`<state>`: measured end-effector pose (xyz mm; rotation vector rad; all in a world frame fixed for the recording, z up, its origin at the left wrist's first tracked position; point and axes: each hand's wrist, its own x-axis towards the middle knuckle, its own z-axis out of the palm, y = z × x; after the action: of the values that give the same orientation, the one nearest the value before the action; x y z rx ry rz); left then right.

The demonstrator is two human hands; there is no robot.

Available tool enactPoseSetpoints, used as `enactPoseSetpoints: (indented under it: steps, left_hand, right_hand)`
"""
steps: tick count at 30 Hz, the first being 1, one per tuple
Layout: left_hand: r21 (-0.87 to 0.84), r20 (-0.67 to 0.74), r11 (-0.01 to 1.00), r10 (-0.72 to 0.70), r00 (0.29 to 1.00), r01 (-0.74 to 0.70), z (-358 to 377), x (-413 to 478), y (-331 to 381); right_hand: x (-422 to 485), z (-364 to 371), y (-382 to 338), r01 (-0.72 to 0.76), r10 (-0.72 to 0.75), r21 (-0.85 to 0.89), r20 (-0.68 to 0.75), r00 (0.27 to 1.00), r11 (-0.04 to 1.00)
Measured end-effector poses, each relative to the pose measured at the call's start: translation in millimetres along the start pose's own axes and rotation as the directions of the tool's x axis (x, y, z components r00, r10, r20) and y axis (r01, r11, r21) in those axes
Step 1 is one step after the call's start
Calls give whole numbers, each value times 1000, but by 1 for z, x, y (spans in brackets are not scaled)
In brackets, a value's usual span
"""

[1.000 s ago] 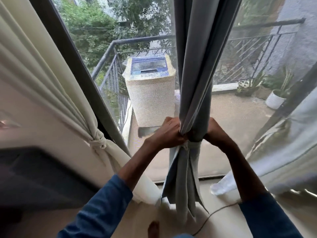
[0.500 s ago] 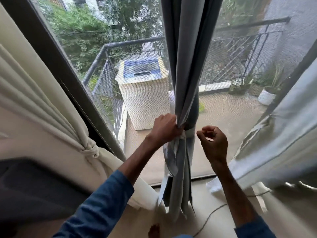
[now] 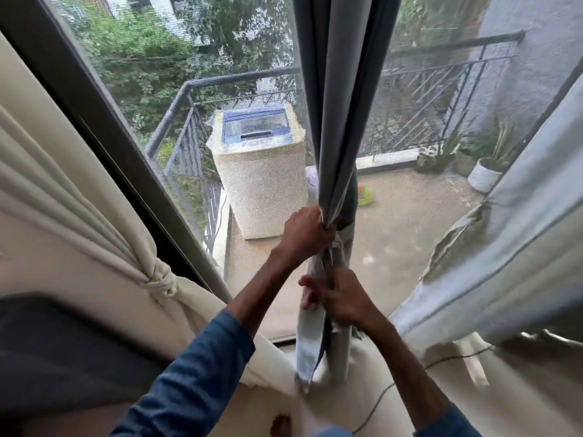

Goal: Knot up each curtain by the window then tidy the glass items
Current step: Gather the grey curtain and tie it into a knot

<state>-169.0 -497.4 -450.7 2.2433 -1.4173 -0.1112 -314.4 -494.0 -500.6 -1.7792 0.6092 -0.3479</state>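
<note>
Daylight comes through the meshed window (image 3: 220, 137), with trees and a balcony behind it. At your far left the cream curtain (image 3: 79, 190) hangs gathered against the dark frame (image 3: 104, 121). Its knot (image 3: 159, 280) is tied tight low down, near the window's bottom left corner. Outside, a railing (image 3: 239, 77) runs along the balcony's edge, and a washer (image 3: 262, 184) stands in its left corner, close behind the glass.

Your left hand (image 3: 304, 234) is closed round the grey curtain (image 3: 340, 89), which hangs bunched down the middle of the window. Its fingers are curled tight on the folds from the left, right where a pale band of fabric wraps across the bundle. Just below, your right hand (image 3: 340, 298) grips the tail (image 3: 310, 339) hanging under that wrap. Its fingers are curled round the pale strip, and the fingertips show on the strip's left side. Your hands are close, one above the other, not touching. The tail hangs down past the window's bottom edge.

To the right a cord (image 3: 373, 406) trails over the floor. Outside, a white pot (image 3: 484, 178) stands at the balcony's far right. A pale curtain (image 3: 520, 231) hangs loose in broad folds along the window's right edge.
</note>
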Motion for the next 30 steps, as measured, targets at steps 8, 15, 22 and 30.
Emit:
enactPoseSetpoints:
  steps: [8,15,22,30]
  left_hand:
    - [-146,74,988,-30,997,41,-12,6,-9]
    - [-274,87,956,-87,992,108,-4,4,-18]
    - [-253,33,967,-29,999,37,0,-1,-9]
    - [-293,46,955,-37,998,49,2,-3,-4]
  right_hand:
    - [11,-107,3,181,-186,-263,5,982,948]
    - [3,-150,20,82,-98,-65,-306,947,995]
    - [7,-104,35,101,110,293,-624,773,951]
    - [1,-87,-27,341,-333,-135,-697,635,931]
